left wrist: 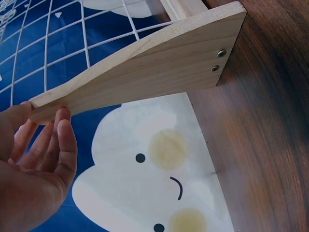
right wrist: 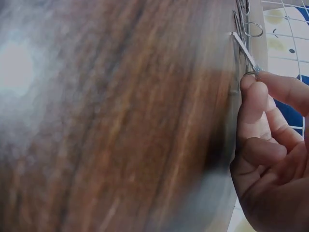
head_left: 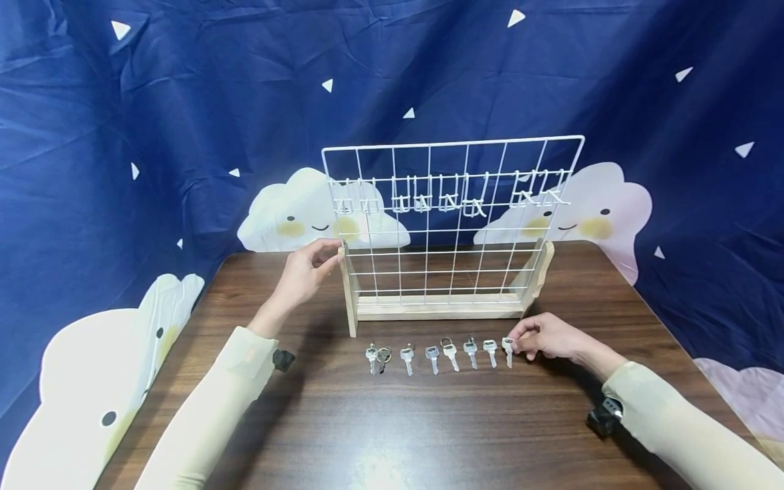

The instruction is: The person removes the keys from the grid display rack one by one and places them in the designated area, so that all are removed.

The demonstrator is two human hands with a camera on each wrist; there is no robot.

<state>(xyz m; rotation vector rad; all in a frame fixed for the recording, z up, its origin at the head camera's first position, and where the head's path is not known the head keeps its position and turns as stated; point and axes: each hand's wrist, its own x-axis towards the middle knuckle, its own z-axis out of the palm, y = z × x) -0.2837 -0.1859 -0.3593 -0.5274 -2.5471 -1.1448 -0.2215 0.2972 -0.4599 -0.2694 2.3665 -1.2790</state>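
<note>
A white wire grid rack [head_left: 453, 252] with a wooden base stands on the table, with several white hooks [head_left: 450, 201] along its upper part. My left hand [head_left: 306, 272] pinches the upper end of the rack's left wooden side panel [left wrist: 140, 63], thumb on one face and fingers on the other. In front of the base lies a row of several silver keys [head_left: 432, 357], some with rings. At the row's right end my right hand [head_left: 545, 337] pinches a key [head_left: 508, 350] between thumb and forefinger; its blade [right wrist: 245, 50] points away from the fingertips in the right wrist view.
The brown wooden table [head_left: 392, 415] carries the rack and keys. A blue cloth [head_left: 245, 88] with white clouds and triangles hangs behind and at the sides. The rack's right wooden side panel [head_left: 537, 275] rises just beyond my right hand.
</note>
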